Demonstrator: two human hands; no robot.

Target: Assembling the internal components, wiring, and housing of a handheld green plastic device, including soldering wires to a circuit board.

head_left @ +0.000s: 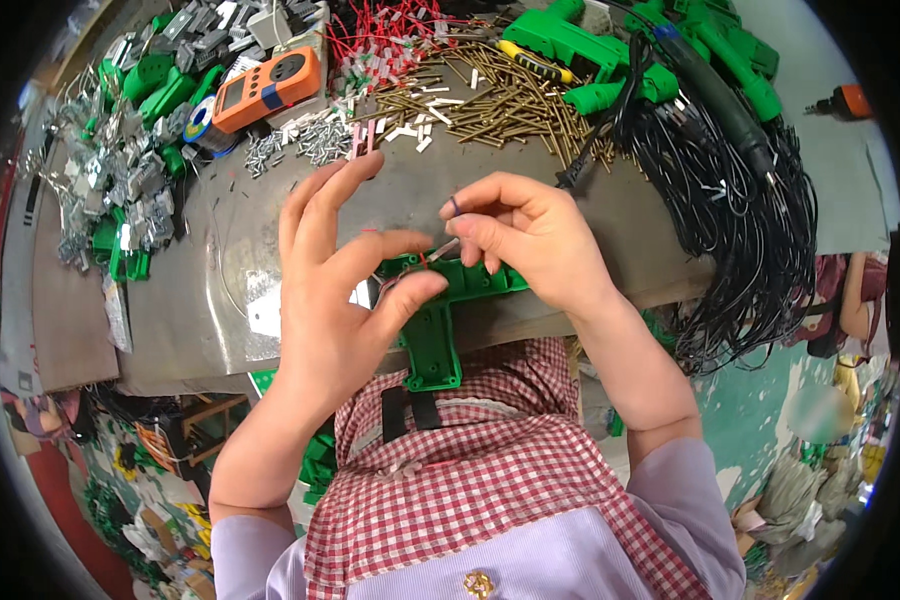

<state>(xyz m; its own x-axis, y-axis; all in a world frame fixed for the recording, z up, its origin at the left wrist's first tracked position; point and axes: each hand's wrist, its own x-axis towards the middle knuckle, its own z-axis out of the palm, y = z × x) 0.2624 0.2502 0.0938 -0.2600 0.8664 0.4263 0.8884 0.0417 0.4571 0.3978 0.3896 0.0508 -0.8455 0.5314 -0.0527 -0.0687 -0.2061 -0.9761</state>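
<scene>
A green T-shaped plastic housing half (432, 345) lies open side up at the table's front edge, its stem reaching over my lap. My left hand (335, 265) is at the housing's left end, thumb and forefinger curled around it, the other fingers raised and spread. A short red wire (423, 259) shows between that thumb and forefinger. Above the housing's middle, my right hand (520, 230) is closed in a pinch, with a small whitish sleeve (444, 249) at its fingertips. Its far fingers are partly hidden behind the thumb.
Brass-coloured rods (520, 105), small screws (320, 145) and red wires (385, 40) are heaped along the back. An orange meter (270, 88) stands by grey switch parts (145, 190). Black cords (740, 230) hang over the right edge, below green housings (590, 45).
</scene>
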